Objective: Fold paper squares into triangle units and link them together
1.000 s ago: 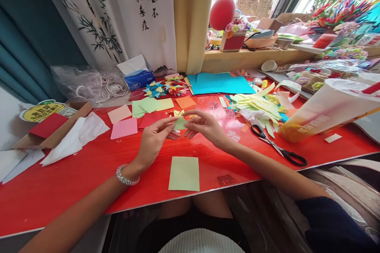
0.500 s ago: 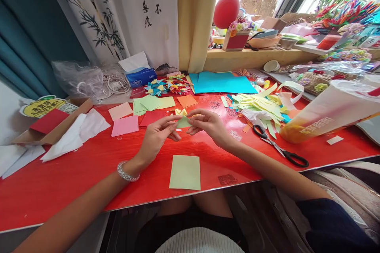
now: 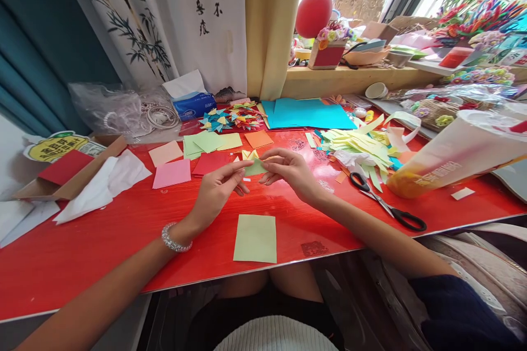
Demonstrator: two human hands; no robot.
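Between my two hands is a small folded piece of green paper point(image 3: 256, 166), held just above the table. My left hand point(image 3: 220, 186) pinches its left corner between thumb and fingers. On the other side, my right hand point(image 3: 290, 173) grips the right corner, fingers curled. A light green paper sheet point(image 3: 255, 238) lies flat near the table's front edge, below my hands. Right behind the held piece sit small yellow folded paper pieces point(image 3: 249, 155), partly hidden by it. To their left is a red paper stack point(image 3: 211, 163), partly covered by my left hand.
Scissors point(image 3: 387, 203) and a large plastic cup point(image 3: 444, 156) stand to the right, near a heap of paper strips point(image 3: 362, 145). Blue sheets point(image 3: 308, 113), pink squares point(image 3: 172, 174) and a tissue pack point(image 3: 191, 101) lie behind. A cardboard box point(image 3: 74, 175) is at left.
My fingers have shifted slightly on the green piece, which shows a little more of its face. The whole view has moved a touch; the other things stay in place.
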